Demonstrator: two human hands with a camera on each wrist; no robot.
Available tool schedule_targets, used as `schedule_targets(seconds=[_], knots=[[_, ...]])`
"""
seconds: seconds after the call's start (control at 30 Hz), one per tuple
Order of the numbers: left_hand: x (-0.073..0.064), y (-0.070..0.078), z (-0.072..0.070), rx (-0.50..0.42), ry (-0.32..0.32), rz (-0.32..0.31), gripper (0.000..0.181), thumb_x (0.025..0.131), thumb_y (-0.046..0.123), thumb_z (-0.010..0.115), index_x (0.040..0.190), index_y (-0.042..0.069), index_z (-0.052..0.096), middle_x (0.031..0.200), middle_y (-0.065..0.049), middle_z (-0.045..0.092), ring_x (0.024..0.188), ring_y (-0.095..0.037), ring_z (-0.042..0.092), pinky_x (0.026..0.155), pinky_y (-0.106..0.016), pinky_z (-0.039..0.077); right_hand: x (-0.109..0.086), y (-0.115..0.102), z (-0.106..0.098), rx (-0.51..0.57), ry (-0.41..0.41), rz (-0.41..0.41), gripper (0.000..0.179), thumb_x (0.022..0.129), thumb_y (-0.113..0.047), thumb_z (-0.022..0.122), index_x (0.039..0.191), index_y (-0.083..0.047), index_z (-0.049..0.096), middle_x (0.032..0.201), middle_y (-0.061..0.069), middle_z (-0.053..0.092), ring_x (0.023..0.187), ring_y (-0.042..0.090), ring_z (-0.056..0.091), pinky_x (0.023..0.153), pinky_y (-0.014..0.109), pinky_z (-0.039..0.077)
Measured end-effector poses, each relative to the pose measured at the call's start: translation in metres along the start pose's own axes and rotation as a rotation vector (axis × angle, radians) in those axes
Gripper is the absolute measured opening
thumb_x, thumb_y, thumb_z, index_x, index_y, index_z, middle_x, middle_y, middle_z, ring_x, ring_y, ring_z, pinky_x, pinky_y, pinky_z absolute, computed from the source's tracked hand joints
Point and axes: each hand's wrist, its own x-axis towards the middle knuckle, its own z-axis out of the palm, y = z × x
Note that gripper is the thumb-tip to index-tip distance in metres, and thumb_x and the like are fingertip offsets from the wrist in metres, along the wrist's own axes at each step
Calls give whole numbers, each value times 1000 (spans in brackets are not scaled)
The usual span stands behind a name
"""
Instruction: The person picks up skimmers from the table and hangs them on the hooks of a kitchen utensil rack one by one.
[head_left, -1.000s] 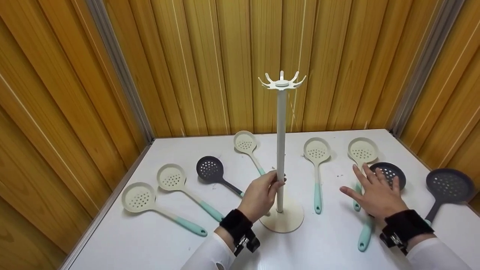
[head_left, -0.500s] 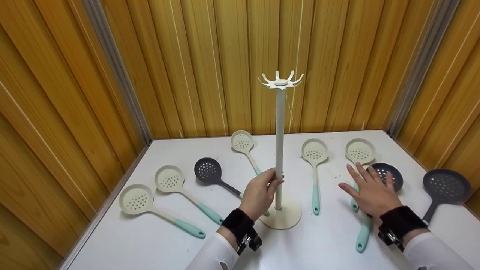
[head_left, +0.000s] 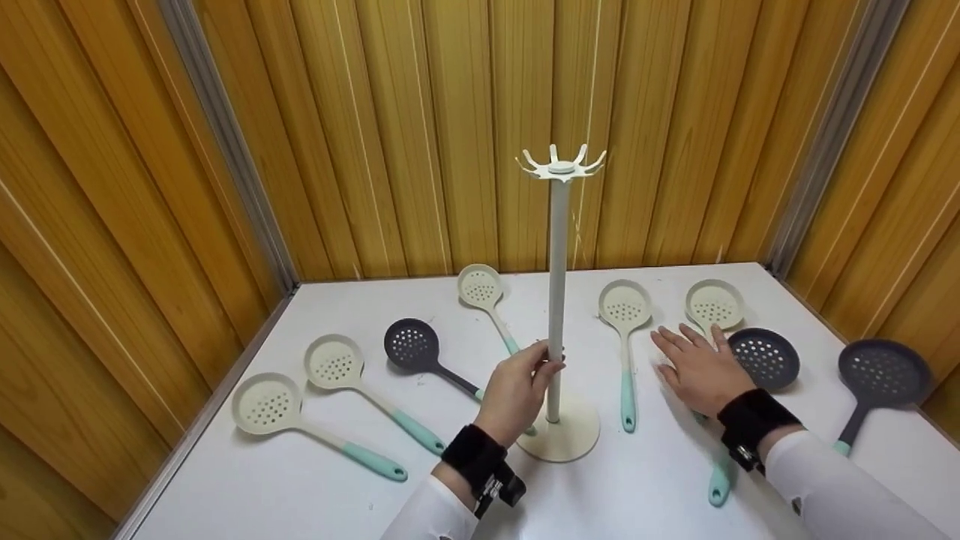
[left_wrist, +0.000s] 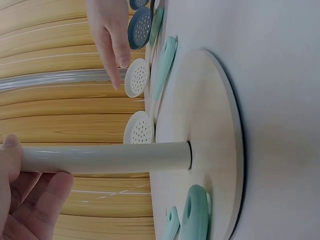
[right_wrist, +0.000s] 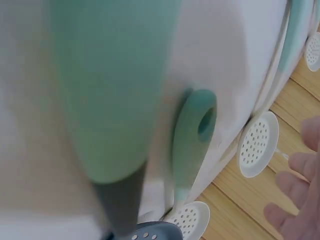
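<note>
Upright on the table stands a cream rack with a ring of hooks (head_left: 561, 168) on top and a round base (head_left: 574, 439). My left hand (head_left: 517, 390) grips its pole (head_left: 559, 277) low down; the left wrist view shows thumb and fingers around that pole (left_wrist: 110, 159). To the right, my right hand (head_left: 701, 375) hovers with fingers spread and holds nothing. Under and beside it lie a cream slotted skimmer (head_left: 714, 302) and a dark skimmer (head_left: 765, 360), their handles partly hidden by the hand and arm. Another cream skimmer (head_left: 625, 304) lies between rack and right hand.
On the left side lie two cream skimmers (head_left: 266, 405) with mint handles and a dark skimmer (head_left: 411, 345). Behind the rack is another cream skimmer (head_left: 480, 286), and a dark one (head_left: 885, 371) sits at the right edge. Wood-patterned walls (head_left: 420, 135) surround the white table (head_left: 225, 480).
My right hand has moved left, off the dark skimmer's head, towards the cream skimmer's handle. My left hand keeps its grip on the pole. The view has shifted slightly.
</note>
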Motion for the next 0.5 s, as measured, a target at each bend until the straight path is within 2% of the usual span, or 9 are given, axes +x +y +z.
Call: schedule_targets(seconds=[0.13, 0.33, 0.5], knots=[[-1, -4, 1, 24, 12, 29, 24, 112, 26, 64, 127, 12, 75, 114, -2, 82, 101, -7, 74, 87, -24, 63, 13, -7, 4, -69, 2, -89, 57, 102, -12, 73, 156, -4, 59, 157, 19, 64, 151, 49, 52, 129, 78, 27], [-2, -6, 1, 60, 43, 45, 23, 112, 28, 64, 125, 13, 75, 112, -1, 82, 99, -7, 74, 85, -23, 63, 32, -23, 10, -62, 45, -197, 47, 97, -3, 78, 144, -7, 70, 145, 16, 73, 143, 43, 60, 126, 74, 37], [-1, -5, 1, 60, 39, 52, 23, 112, 28, 64, 125, 12, 75, 111, -2, 82, 101, -9, 76, 85, -23, 63, 43, -32, 16, -136, 46, -274, 31, 92, 0, 79, 119, -15, 82, 122, 8, 80, 128, 37, 67, 116, 65, 51]])
